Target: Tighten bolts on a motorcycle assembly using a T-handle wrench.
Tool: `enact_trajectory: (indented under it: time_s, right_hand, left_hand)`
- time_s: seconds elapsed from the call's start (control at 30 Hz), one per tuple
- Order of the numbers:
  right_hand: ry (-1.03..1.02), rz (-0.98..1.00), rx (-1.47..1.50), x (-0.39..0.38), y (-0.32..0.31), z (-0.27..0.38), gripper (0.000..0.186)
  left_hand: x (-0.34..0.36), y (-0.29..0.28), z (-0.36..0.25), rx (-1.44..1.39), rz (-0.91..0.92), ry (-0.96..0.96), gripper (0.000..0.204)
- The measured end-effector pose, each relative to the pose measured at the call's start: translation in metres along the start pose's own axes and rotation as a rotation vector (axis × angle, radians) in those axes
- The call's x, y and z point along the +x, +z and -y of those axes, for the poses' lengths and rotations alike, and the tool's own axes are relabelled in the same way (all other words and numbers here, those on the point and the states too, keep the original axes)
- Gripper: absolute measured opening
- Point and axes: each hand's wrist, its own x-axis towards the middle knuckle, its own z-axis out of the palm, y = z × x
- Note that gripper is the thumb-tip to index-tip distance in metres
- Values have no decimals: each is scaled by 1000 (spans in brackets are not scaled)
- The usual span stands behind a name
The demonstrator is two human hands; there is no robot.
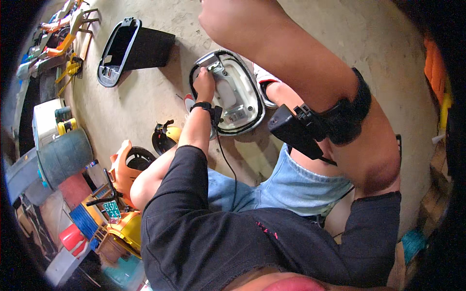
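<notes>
An oval, pale shell (233, 92) with a dark seal round its rim lies open side up on the concrete floor, between my feet. My left hand (204, 85) is inside its far left end, fingers curled closed beside a small metal fitting; what they pinch, if anything, is hidden. My right forearm crosses the upper part of the view. Only the near part of my right hand (209, 18) shows at the top edge, with its fingers out of the picture. Farther left, a black tapered bin (153, 47) with a grey oval rim lies on its side.
Orange plastic parts (127, 169) and a yellow-and-black piece (171, 134) are by my left knee. Along the left stand a grey-green drum (65, 157), a red container (74, 239) and stacked clutter. A black cable (224, 157) hangs from my left wrist. Orange material (433, 68) lines the right edge.
</notes>
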Motion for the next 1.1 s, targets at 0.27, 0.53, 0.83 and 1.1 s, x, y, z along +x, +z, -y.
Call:
enact_trajectory:
  time_s: [0.27,0.53,0.83,1.1]
  right_hand:
    - [9,39,70,-3,-5,0,18]
    - [-73,-71,87,-3,8,-9,16]
    - [-38,-58,23,0,16,-15,19]
    - [-40,-30,-18,-1,13,-6,19]
  left_hand:
    - [3,-10,3,46,54,-121,26]
    - [1,-6,11,-5,144,-71,24]
    - [3,4,11,-58,80,21,30]
    - [4,9,10,-91,38,-88,29]
